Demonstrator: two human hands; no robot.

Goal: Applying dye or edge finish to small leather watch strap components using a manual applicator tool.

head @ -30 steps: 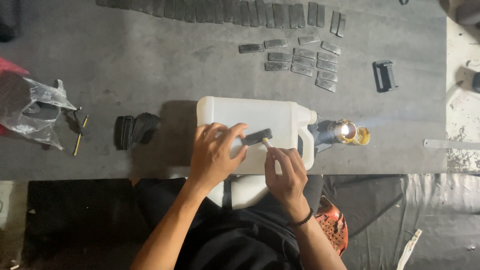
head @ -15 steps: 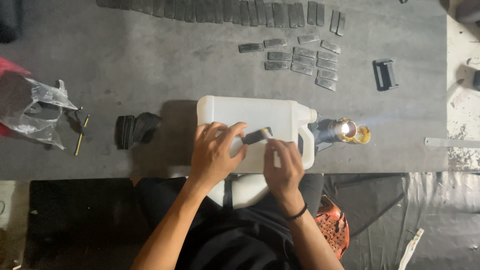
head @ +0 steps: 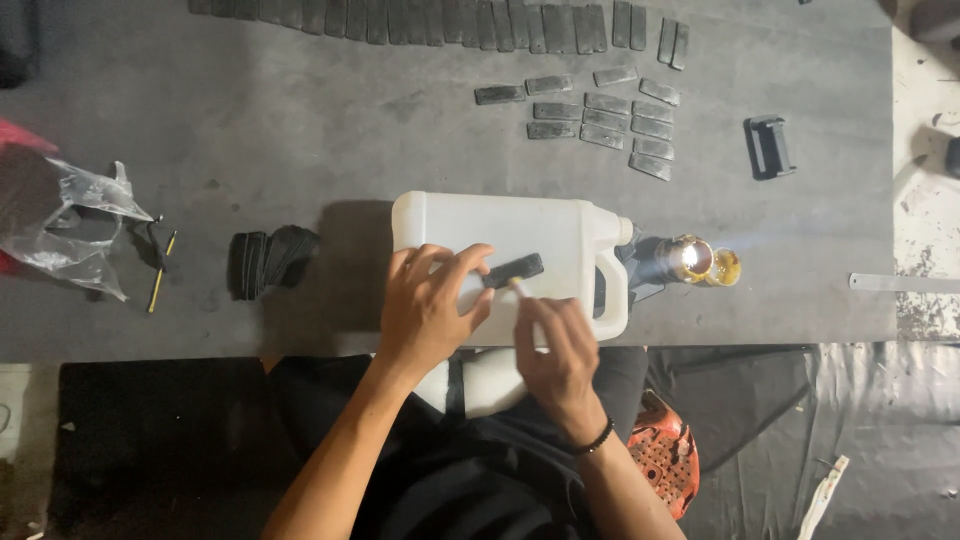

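A white plastic jerrycan lies on its side across my lap and the dark floor. On its flat side rests a small black rectangular strip. My left hand presses on the can and pinches the strip's left end between thumb and fingers. My right hand, with a black bead bracelet at the wrist, holds a thin pale stick whose tip touches the strip's lower edge.
Several more black strips lie in rows farther out, with a long row along the top edge. A shiny gold-coloured tin sits right of the can. Also present: black rubber roll, clear plastic bag, black clip, orange stool.
My right hand has drawn the stick slightly left and toward me along the strip. The left hand and the can have stayed put.
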